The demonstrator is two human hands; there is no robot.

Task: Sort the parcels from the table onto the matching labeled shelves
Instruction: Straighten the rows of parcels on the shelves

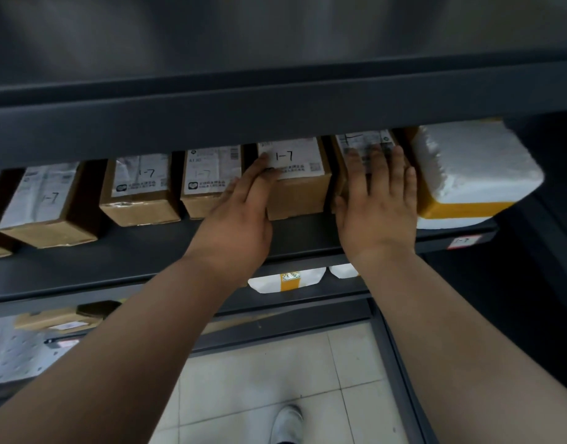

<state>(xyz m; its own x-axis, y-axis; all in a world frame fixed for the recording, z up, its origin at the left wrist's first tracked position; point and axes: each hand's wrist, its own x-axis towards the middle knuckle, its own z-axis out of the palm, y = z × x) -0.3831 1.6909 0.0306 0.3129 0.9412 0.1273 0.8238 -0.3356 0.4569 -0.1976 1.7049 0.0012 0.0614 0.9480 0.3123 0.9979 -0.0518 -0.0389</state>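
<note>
"Head view is all I have, so I start at the hands. My left hand [240, 216] pinches nothing: its fingers [259, 171] are straight and together, laid along the left edge of the carton marked 1-7 [300, 190]. My right hand [378, 206] lies flat with fingers spread on top of the neighbouring carton [360, 141], covering much of its label."

"Where do those two sit?"

"Side by side on the shelf [147, 254], towards its right end. The foam parcel [468, 168] with yellow tape is just right of my right hand, and three more cartons [208, 184] stand in a row to the left, each well back from the near edge. The shelf tag [461, 241] on the near edge seems to read 1-7 too, so I judge the match is good."

"How will they handle?"

"Stiff cardboard, small, probably light; they should slide on the metal under a flat palm without buckling. The paper labels look smooth, so I would push on the bare cardboard sides and not on the label. To lift one, I would take it across its two long sides, thumb opposite fingers. The gaps between cartons are narrow, so fingers go in straight. The foam one looks soft at the corners and could dent if I shove a carton hard against it."
</note>
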